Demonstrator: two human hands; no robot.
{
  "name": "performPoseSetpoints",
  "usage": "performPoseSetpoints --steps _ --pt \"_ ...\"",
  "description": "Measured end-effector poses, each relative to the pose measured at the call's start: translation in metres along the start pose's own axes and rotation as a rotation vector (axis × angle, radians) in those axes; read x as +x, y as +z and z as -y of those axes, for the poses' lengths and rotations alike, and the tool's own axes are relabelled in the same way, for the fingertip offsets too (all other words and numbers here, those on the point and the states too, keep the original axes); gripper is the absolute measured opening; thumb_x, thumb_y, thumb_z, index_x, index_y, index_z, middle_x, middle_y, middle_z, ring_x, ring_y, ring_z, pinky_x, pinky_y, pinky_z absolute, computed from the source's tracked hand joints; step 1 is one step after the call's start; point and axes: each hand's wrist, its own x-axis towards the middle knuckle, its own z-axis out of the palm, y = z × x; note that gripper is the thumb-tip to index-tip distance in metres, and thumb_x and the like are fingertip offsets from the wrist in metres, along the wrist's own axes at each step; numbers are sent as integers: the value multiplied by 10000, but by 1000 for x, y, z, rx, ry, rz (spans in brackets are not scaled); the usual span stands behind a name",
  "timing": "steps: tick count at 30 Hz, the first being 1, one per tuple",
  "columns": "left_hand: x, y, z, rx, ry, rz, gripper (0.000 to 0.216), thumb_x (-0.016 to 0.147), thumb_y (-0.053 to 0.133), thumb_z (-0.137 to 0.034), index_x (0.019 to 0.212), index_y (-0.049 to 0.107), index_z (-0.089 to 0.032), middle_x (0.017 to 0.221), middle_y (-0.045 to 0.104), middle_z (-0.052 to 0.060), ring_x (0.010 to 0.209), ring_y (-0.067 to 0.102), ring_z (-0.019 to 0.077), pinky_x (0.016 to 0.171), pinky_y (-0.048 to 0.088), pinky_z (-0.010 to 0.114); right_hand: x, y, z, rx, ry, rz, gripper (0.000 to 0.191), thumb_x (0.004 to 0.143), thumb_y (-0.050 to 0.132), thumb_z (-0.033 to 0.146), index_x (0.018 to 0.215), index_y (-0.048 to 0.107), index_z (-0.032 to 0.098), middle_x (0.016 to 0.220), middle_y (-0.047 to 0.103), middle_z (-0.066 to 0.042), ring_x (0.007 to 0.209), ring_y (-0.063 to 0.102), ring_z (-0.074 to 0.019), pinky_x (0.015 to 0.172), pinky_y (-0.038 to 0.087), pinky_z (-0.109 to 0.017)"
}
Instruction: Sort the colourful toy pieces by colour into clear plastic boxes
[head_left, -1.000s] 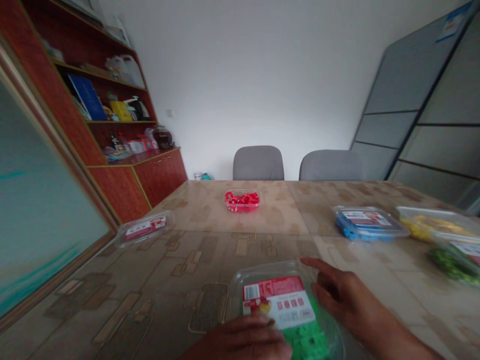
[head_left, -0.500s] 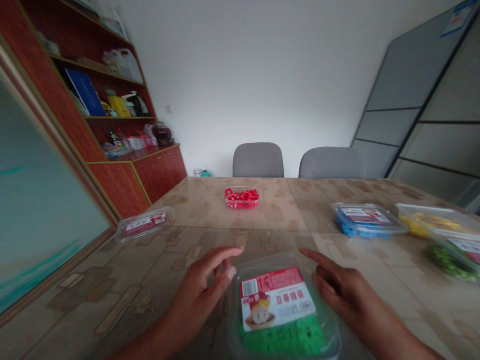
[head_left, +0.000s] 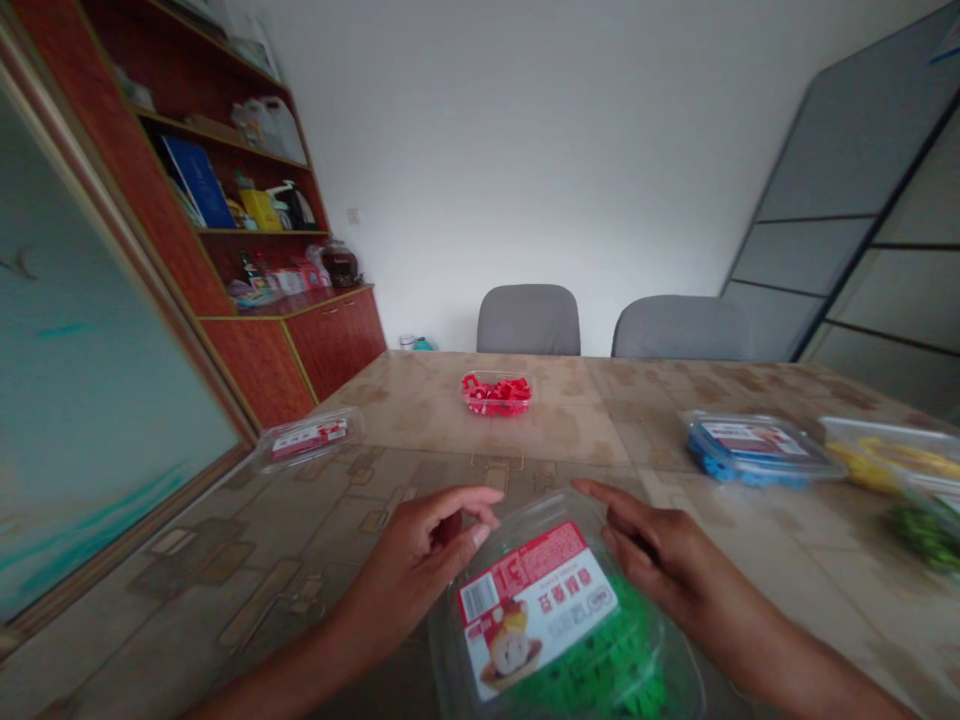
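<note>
A clear plastic box (head_left: 679,690) of small green pieces is right in front of me, its lid bearing a red and white food label (head_left: 540,605). The box sits askew, with its label slanting. My left hand (head_left: 431,545) is by the far left part of the lid, thumb near the rim, index finger stretched forward, a gap between them. At the far right side, my right hand (head_left: 652,545) has its index finger stretched along the rim and its other fingers bent against the edge. Some fingertips are hidden.
A clear box of red pieces (head_left: 496,395) stands further back. On the left lies a labelled clear lid (head_left: 309,440). Boxes of blue (head_left: 757,450), yellow (head_left: 896,455) and green leafy-looking pieces (head_left: 926,530) are at right. Two grey chairs (head_left: 529,320) stand behind the table.
The green box and its label have turned anticlockwise. My right hand has shifted a little to the left along the far edge. The whole view has swung slightly left.
</note>
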Motion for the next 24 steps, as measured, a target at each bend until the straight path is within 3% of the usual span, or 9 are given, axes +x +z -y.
performPoseSetpoints --steps 5,11,15,19,21,24 --pt "1 -1 -2 -55 -62 -10 294 832 547 -302 1107 630 -241 845 617 -11 659 540 128 601 409 227 8 -3 4 26 -51 6 432 947 408 289 1366 463 198 929 682 -27 776 639 -160 719 507 -260" --pt "2 -1 -3 -196 -130 53 323 783 589 -262 1100 634 -215 736 543 -36 572 479 89 524 377 193 18 -2 6 26 -36 20 414 934 439 344 1310 518 187 829 671 -32 698 610 -167 625 492 -261" --pt "2 -4 -5 -300 -198 62 326 776 592 -273 1093 626 -208 705 517 -47 480 449 61 419 334 159 22 -4 6 89 6 -180 371 925 460 404 1215 583 208 900 651 -38 772 595 -165 681 488 -260" --pt "2 -7 -7 -491 -190 -98 493 788 613 -331 1254 477 -245 682 481 -75 359 377 38 298 301 142 17 -5 0 322 124 -385 434 935 398 463 1243 520 183 811 601 -30 596 510 -128 527 450 -230" --pt "2 -4 -7 -595 -148 -169 588 782 643 -335 1307 391 -250 682 487 -76 383 440 58 307 366 154 8 2 -2 456 169 -314 475 911 436 481 1282 465 186 840 607 -43 582 514 -126 484 433 -223" --pt "0 8 -7 -678 -101 -218 697 781 678 -312 1355 285 -265 707 520 -66 421 508 79 345 440 179 -10 23 1 551 152 -114 690 778 610 537 1357 379 242 932 624 -70 629 557 -150 483 444 -230"
